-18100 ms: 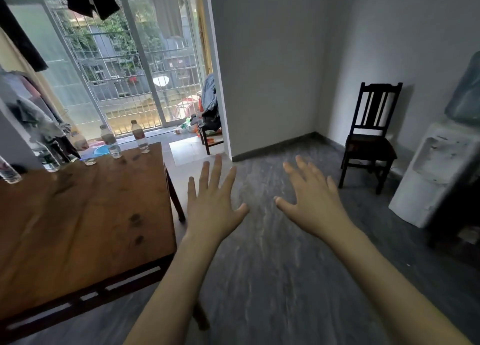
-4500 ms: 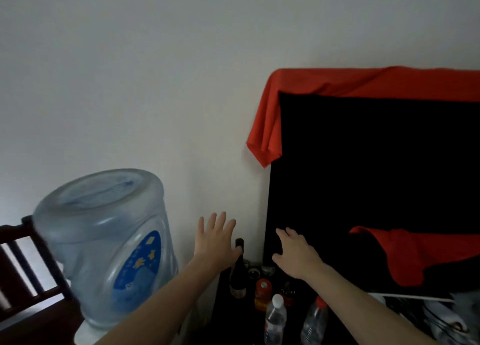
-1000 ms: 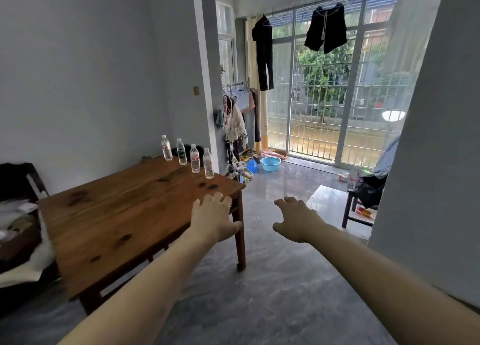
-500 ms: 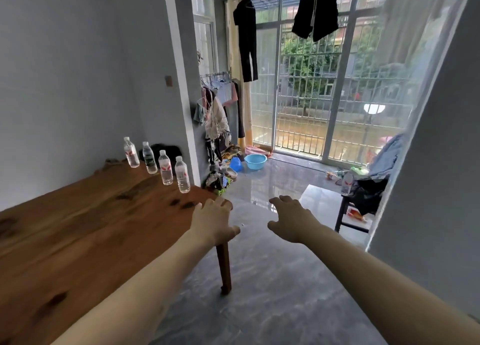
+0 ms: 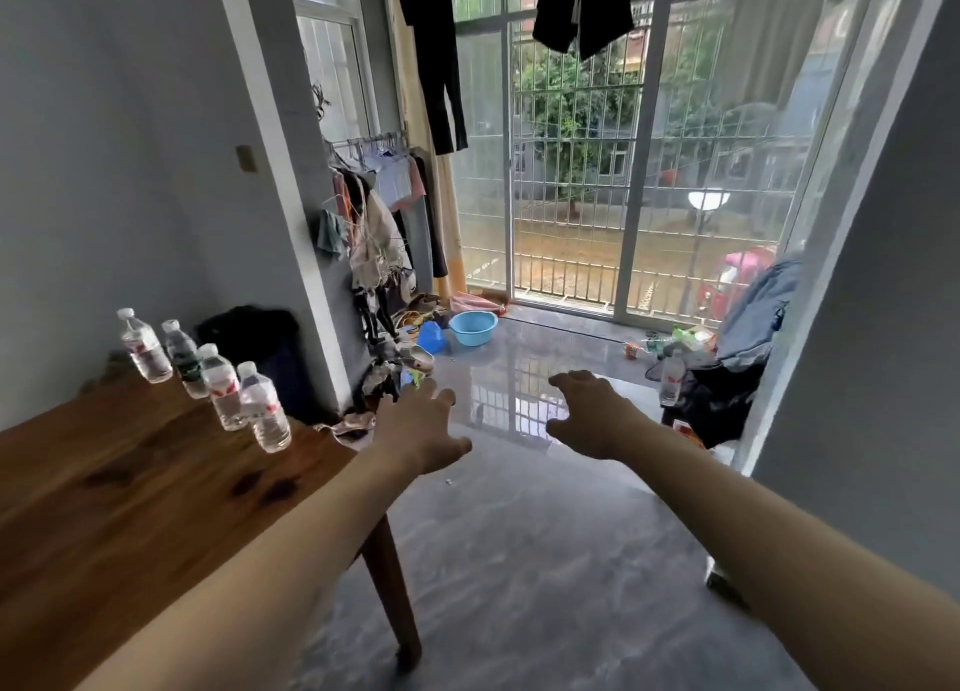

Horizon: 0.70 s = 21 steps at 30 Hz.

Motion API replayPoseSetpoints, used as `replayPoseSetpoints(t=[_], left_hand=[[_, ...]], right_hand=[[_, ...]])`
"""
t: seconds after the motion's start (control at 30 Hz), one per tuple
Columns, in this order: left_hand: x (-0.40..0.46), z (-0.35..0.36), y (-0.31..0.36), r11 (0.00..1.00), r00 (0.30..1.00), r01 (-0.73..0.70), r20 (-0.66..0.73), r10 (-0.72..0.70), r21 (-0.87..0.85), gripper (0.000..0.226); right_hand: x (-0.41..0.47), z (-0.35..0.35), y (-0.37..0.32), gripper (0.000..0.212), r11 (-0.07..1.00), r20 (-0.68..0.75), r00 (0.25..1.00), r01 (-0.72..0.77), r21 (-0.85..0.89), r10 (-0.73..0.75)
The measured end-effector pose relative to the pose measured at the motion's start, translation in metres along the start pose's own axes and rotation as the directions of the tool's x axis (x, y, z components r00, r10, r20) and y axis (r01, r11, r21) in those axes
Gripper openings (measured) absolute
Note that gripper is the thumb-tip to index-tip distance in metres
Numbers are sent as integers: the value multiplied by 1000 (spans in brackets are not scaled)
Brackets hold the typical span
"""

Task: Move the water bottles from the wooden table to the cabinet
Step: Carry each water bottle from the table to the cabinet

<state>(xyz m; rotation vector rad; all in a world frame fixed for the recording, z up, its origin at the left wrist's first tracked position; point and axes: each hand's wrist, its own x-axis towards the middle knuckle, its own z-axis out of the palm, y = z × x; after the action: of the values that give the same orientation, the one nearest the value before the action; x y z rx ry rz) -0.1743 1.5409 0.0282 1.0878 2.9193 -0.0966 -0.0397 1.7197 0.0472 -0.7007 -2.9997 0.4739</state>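
**Empty hands reach out beside a table lined with four bottles**

Both bare forearms stretch forward at chest height. The left hand (image 5: 421, 433) hangs just past the near corner of the wooden table (image 5: 119, 508), palm down, fingers loosely bent and holding nothing. The right hand (image 5: 589, 415) floats level with it over the grey floor (image 5: 545, 560), fingers likewise slack and curved downward, gripping nothing.

Four clear water bottles (image 5: 265, 415) stand upright in one diagonal row along the table's far edge, white caps on, three showing red-and-white labels and one a darker label. The nearest bottle is to the left of the left hand and apart from its fingertips; the other three recede toward the wall. Neither hand touches any bottle.

One blue basin (image 5: 472, 327) sits on the floor by the barred glass doors (image 5: 571, 170), and two dark garments (image 5: 582, 4) hang overhead. A fifth bottle (image 5: 671, 383) stands on the floor at right, next to a heap of clothes.
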Motion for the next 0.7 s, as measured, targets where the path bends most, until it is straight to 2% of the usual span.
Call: replayPoseSetpoints(t=[0.17,0.33,0.53,0.7], left_hand=[[103,-14,22,999,999,48,-20,-48,-9,74],[180,-11,28,994,994,105,-13,-106,-25,77],[252,-3,-12,967,967,254,32,-253,-28,78],[307,-6,-57,949,949,315,21,-314,-33,71]], right_hand=[[102,-27,46,71,1000,13,1000,27,-6,-27],[198,-28,63,71,995,63,993,99,-25,-98],[301,-10,44,70,971,144,961,238,-7,-235],[384,-3,6,67,927,166,914,376,-1,-370]])
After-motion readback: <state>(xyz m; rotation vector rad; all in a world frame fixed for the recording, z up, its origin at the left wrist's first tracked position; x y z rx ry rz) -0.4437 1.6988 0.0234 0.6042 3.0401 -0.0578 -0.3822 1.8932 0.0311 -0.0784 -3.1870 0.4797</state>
